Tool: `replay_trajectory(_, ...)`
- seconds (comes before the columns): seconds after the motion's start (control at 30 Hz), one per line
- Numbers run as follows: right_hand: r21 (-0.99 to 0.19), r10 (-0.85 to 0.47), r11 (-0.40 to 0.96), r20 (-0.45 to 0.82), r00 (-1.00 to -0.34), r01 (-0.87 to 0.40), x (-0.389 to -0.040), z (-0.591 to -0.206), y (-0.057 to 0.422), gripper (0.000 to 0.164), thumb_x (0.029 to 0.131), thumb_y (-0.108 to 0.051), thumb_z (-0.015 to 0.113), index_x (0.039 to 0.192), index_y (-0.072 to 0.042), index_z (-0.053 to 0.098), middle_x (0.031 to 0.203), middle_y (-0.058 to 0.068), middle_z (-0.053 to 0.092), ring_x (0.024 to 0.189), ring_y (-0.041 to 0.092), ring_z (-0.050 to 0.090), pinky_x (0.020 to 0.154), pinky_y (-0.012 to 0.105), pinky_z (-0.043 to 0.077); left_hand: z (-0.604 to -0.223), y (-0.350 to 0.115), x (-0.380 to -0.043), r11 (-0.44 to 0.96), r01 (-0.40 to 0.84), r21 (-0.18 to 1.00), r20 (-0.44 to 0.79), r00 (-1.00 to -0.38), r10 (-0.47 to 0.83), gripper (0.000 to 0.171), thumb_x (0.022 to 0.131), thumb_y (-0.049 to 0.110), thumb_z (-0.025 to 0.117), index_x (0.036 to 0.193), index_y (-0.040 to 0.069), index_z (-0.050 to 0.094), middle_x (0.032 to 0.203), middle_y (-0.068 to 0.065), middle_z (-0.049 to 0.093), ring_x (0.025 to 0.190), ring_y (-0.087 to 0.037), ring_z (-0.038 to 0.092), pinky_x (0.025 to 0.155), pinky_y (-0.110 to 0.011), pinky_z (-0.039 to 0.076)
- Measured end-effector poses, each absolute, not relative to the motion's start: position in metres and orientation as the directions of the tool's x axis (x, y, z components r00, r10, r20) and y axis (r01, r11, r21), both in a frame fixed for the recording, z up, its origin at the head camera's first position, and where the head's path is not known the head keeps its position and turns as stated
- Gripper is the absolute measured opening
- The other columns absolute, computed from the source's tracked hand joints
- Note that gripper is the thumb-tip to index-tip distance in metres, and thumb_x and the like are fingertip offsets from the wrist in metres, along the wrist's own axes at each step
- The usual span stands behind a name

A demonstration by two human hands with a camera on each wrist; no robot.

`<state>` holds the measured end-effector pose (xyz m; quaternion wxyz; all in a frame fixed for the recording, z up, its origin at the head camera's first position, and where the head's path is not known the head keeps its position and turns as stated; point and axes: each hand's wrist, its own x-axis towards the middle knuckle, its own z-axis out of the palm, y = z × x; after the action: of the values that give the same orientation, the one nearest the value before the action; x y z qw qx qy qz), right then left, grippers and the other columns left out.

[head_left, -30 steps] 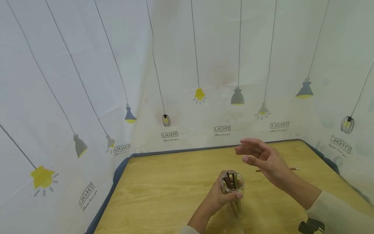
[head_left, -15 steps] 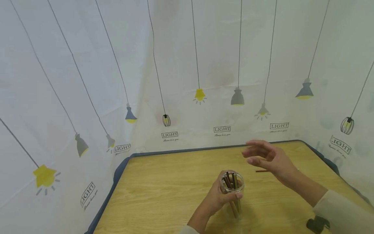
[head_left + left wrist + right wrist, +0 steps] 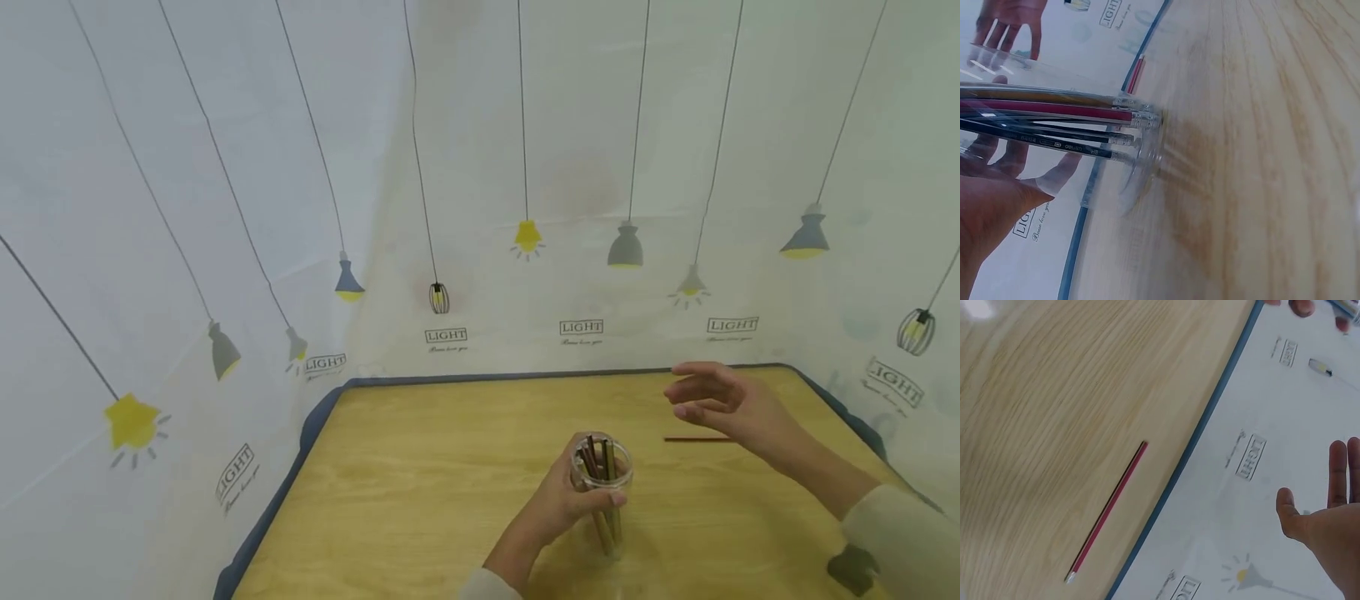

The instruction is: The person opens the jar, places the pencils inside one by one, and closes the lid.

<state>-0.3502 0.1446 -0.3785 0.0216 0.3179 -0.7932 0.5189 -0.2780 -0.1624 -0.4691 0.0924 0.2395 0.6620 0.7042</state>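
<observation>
My left hand [image 3: 547, 504] grips a clear jar [image 3: 628, 477], its thumb across the near side just below the rim. Several pencils [image 3: 1054, 111] lean inside it, eraser ends down in the left wrist view; one is red, others dark or yellowish. The jar's base is at the tabletop, though I cannot tell whether it touches. Empty, with fingers loosely bent, my right hand [image 3: 738, 408] hovers over a lone red pencil [image 3: 1110, 511] lying on the table. In the head view that hand hides the pencil's right end.
The wood-grain table [image 3: 420, 467] has a blue edge [image 3: 487, 377] along the back and sides. White sheeting printed with lamps [image 3: 626, 246] rises behind and beside it. A dark device [image 3: 853, 571] sits at my right sleeve.
My right hand has drifted rightward, away from the jar, covering the right part of the lying pencil. The head view has shifted slightly. My left hand keeps hold of the jar.
</observation>
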Motion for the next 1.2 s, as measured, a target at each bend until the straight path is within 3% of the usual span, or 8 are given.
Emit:
replay_trajectory(0.47, -0.633, -0.407, 0.523, 0.403, -0.820, -0.571, -0.389, -0.404, 0.185, 0.052, 0.100, -0.018, 0.084, 0.147, -0.010, 0.064, 0.120, 0.000, 0.083, 0.108, -0.009, 0.071, 0.091, 0.004, 0.046, -0.466, -0.169, -0.278, -0.119, 0.161, 0.980, 0.198, -0.871, 0.450, 0.069, 0.098, 0.018, 0.083, 0.156, 0.028, 0.045, 0.141, 0.005, 0.063, 0.128, -0.012, 0.066, 0.110, -0.027, 0.057)
replay_trajectory(0.53, -0.616, -0.404, 0.543, 0.404, -0.821, -0.571, -0.393, -0.409, 0.190, 0.052, 0.098, -0.019, 0.086, 0.146, -0.010, 0.066, 0.118, 0.002, 0.083, 0.107, -0.011, 0.069, 0.091, 0.007, 0.047, -0.467, -0.168, -0.277, -0.119, 0.162, 0.980, 0.199, -0.868, 0.454, 0.069, 0.098, 0.018, 0.082, 0.156, 0.029, 0.045, 0.141, 0.006, 0.063, 0.128, -0.012, 0.066, 0.109, -0.027, 0.057)
replay_trajectory(0.6, -0.589, -0.406, 0.569, 0.406, -0.819, -0.574, -0.397, -0.414, 0.195, 0.052, 0.097, -0.020, 0.087, 0.144, -0.011, 0.067, 0.116, 0.003, 0.083, 0.107, -0.014, 0.065, 0.094, 0.019, 0.055, -0.469, -0.168, -0.277, -0.116, 0.166, 0.979, 0.201, -0.864, 0.462, 0.069, 0.098, 0.019, 0.082, 0.155, 0.031, 0.045, 0.140, 0.008, 0.063, 0.127, -0.011, 0.066, 0.109, -0.027, 0.057)
replay_trajectory(0.7, -0.557, -0.407, 0.592, 0.418, -0.812, -0.583, -0.403, -0.420, 0.203, 0.050, 0.096, -0.021, 0.088, 0.141, -0.012, 0.068, 0.112, 0.002, 0.084, 0.105, -0.017, 0.062, 0.092, 0.022, 0.055, -0.469, -0.168, -0.277, -0.125, 0.164, 0.978, 0.204, -0.857, 0.473, 0.069, 0.098, 0.019, 0.081, 0.155, 0.030, 0.044, 0.139, 0.009, 0.062, 0.126, -0.010, 0.066, 0.108, -0.026, 0.057)
replay_trajectory(0.83, -0.550, -0.396, 0.598, 0.430, -0.811, -0.583, -0.411, -0.428, 0.210, 0.049, 0.094, -0.020, 0.090, 0.138, -0.010, 0.069, 0.108, 0.002, 0.083, 0.101, -0.015, 0.065, 0.085, 0.014, 0.048, -0.467, -0.168, -0.277, -0.139, 0.160, 0.977, 0.208, -0.853, 0.478, 0.072, 0.098, 0.018, 0.081, 0.159, 0.024, 0.042, 0.141, 0.007, 0.062, 0.127, -0.009, 0.066, 0.108, -0.025, 0.057)
replay_trajectory(1.0, -0.537, -0.385, 0.629, 0.412, -0.826, -0.562, -0.420, -0.437, 0.213, 0.050, 0.093, -0.021, 0.091, 0.135, -0.007, 0.070, 0.107, 0.004, 0.083, 0.097, -0.015, 0.064, 0.087, 0.038, 0.060, -0.467, -0.168, -0.277, -0.158, 0.160, 0.974, 0.218, -0.851, 0.478, 0.075, 0.098, 0.018, 0.081, 0.162, 0.020, 0.041, 0.141, 0.006, 0.062, 0.126, -0.011, 0.065, 0.108, -0.026, 0.057)
replay_trajectory(1.07, -0.523, -0.388, 0.643, 0.407, -0.827, -0.559, -0.423, -0.441, 0.215, 0.050, 0.092, -0.022, 0.092, 0.134, -0.007, 0.071, 0.107, 0.005, 0.083, 0.096, -0.015, 0.064, 0.087, 0.041, 0.061, -0.468, -0.168, -0.277, -0.159, 0.157, 0.975, 0.215, -0.851, 0.478, 0.075, 0.098, 0.016, 0.082, 0.162, 0.021, 0.042, 0.141, 0.005, 0.062, 0.127, -0.011, 0.065, 0.108, -0.026, 0.058)
replay_trajectory(1.2, -0.492, -0.400, 0.662, 0.405, -0.822, -0.565, -0.429, -0.452, 0.221, 0.049, 0.091, -0.021, 0.093, 0.132, -0.006, 0.071, 0.105, 0.005, 0.083, 0.094, -0.013, 0.065, 0.080, 0.021, 0.054, -0.468, -0.167, -0.275, -0.136, 0.149, 0.979, 0.196, -0.863, 0.465, 0.074, 0.097, 0.016, 0.083, 0.160, 0.026, 0.045, 0.142, 0.005, 0.062, 0.127, -0.012, 0.066, 0.109, -0.027, 0.057)
